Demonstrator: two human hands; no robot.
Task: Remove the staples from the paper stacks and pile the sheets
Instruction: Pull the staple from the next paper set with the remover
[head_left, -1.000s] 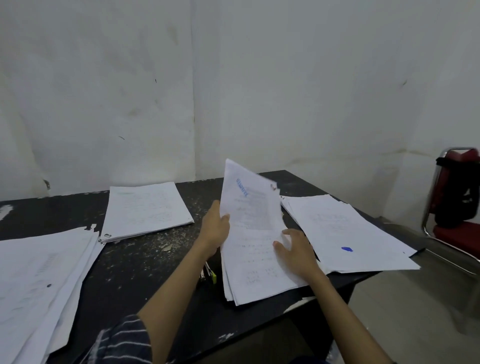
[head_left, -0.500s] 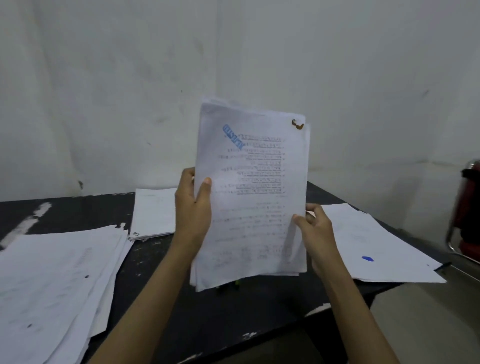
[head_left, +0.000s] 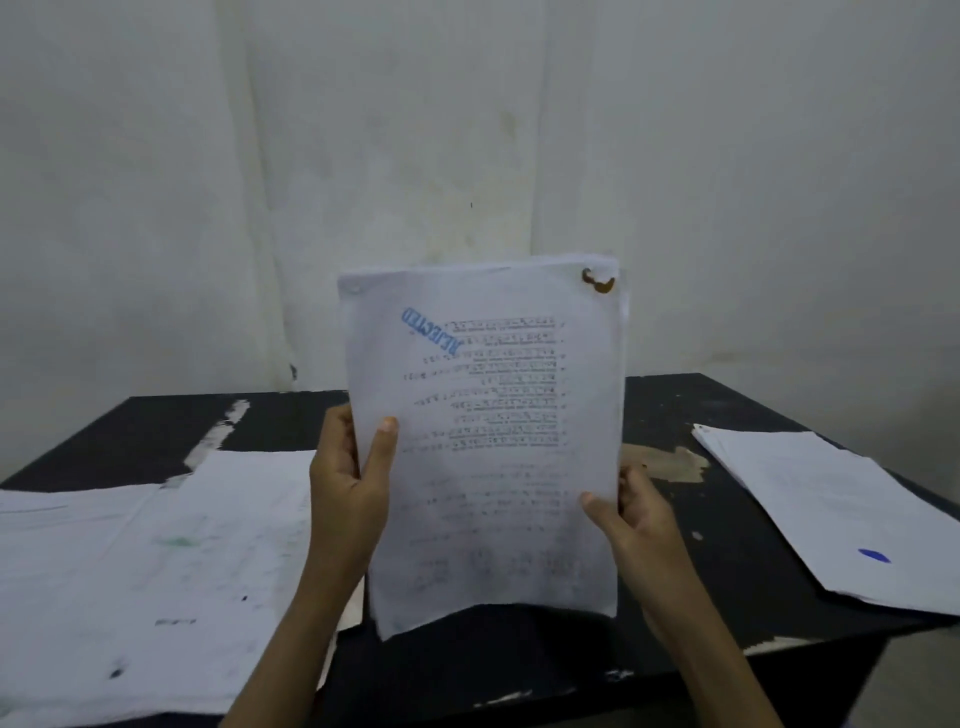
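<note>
I hold a stack of printed sheets upright above the black table. The print is upside down, with a blue stamp near the top left. A rusty brown staple mark shows at the stack's top right corner. My left hand grips the left edge, thumb on the front. My right hand grips the lower right edge, thumb on the front. A pile of loose sheets lies on the table to the left. Another pile with a blue spot lies to the right.
A white wall stands right behind the table. The table top is scuffed, with a bare tan patch behind my right hand. The table's front edge runs below the held stack.
The stack has come off the table and now stands upright in both hands, held a little lower and closer than half a second ago. My view has turned left, hiding the red chair.
</note>
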